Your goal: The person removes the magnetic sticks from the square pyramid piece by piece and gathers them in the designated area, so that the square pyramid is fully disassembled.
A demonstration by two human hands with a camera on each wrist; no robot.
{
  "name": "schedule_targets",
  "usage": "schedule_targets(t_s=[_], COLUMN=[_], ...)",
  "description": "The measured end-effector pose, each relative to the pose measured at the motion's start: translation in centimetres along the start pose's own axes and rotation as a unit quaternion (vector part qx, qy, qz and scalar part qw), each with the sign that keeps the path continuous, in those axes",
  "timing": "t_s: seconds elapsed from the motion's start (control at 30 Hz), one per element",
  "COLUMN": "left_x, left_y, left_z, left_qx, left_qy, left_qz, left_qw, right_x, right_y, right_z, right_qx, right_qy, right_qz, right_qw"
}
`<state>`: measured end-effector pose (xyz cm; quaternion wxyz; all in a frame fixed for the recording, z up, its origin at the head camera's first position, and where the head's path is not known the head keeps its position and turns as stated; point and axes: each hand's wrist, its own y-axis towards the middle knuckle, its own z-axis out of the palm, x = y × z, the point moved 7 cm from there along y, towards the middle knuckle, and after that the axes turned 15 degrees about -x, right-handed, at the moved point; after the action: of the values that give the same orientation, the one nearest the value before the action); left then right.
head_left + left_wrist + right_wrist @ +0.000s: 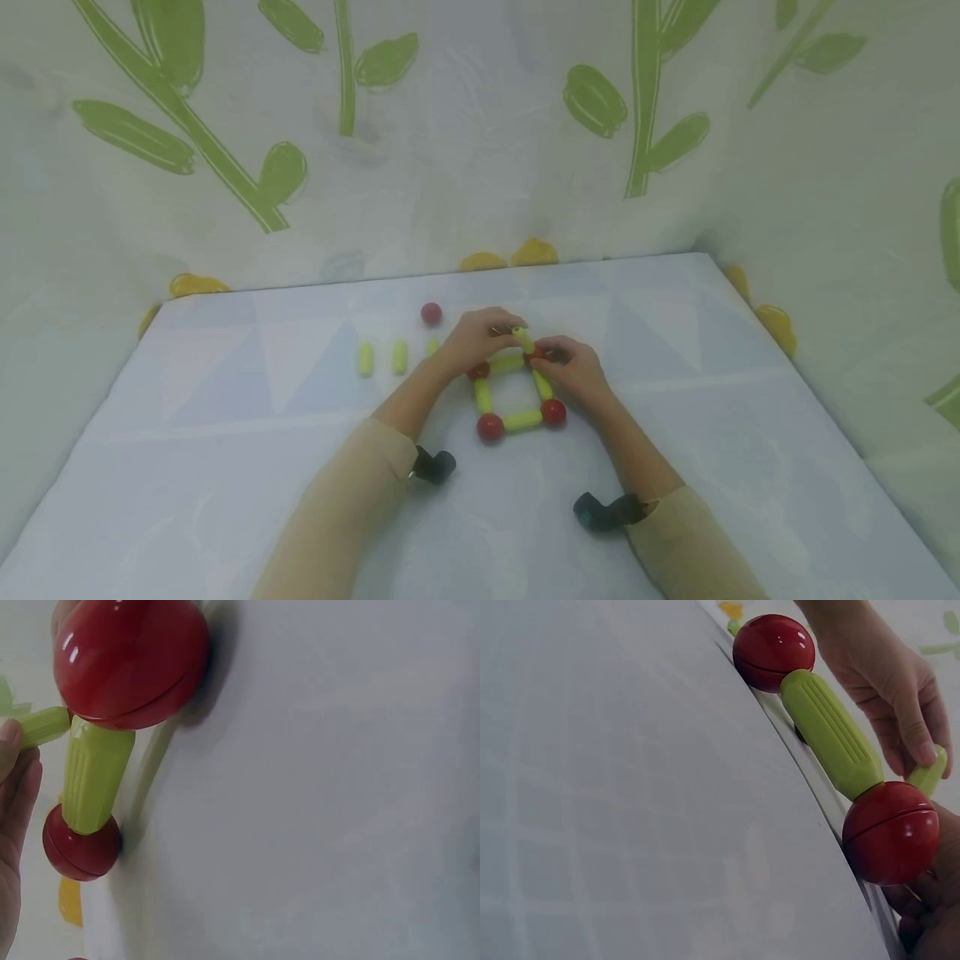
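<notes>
Red balls and yellow-green rods form a flat square on the table, with a near-left ball, a near-right ball and a far-left ball at its corners. My left hand pinches a yellow-green rod that rises, tilted, from the far-right ball. Around that ball my right hand curls its fingers and grips it. The right wrist view shows the pinched rod meeting the ball; whether they touch fully is partly hidden there.
Left of the square lie loose yellow-green rods, one partly behind my left hand. A single red ball sits farther back on the table. Walls with a leaf pattern stand behind and beside the table.
</notes>
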<state>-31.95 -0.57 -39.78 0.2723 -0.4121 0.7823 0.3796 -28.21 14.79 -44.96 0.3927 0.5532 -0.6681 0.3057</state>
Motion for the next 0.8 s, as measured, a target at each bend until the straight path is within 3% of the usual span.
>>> schedule_targets(t_s=[0.7,0.8], left_x=[0.8,0.7], left_y=[-1.6,-1.6], left_z=[-0.9,-1.4], left_qx=[-0.06,-0.068], left_qy=[-0.025,-0.036], left_qz=[0.027,0.009], left_qw=[0.9975,0.997], right_x=[0.2,0.4], right_y=[-0.3,-0.4], right_z=[0.1,0.1], right_qx=[0.008,0.009], right_qy=[0.007,0.006], right_qz=[0.006,0.007], right_qw=[1.0,1.0])
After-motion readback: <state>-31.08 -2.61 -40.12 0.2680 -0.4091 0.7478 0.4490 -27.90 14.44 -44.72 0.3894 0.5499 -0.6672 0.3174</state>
